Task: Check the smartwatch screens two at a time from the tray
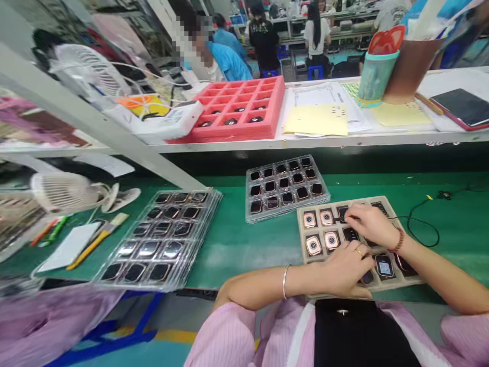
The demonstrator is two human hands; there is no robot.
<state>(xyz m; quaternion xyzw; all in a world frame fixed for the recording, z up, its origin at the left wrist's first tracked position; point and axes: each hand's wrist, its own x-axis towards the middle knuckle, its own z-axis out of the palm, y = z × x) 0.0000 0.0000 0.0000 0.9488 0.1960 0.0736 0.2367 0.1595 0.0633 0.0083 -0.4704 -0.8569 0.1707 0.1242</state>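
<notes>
A beige tray (303,239) on the green bench holds several square smartwatches, some with copper-coloured backs up and others with dark screens up. One smartwatch (384,266) shows a lit white code on its screen. My left hand (346,267) lies over the tray's front middle, thumb apart from the bent fingers, fingertips at a watch. At the back row, my right hand (372,224) has its fingertips pinched beside a dark watch (342,213). A thin black cable (422,221) runs into its grip; the fingers hide the cable's end.
Behind the beige tray sits a clear plastic tray of watches (283,187). A stack of clear trays (158,237) stands to the left, near a brush (99,239) and a white fan (63,191). Above, the shelf (244,145) carries a red foam tray (244,104), papers and cups.
</notes>
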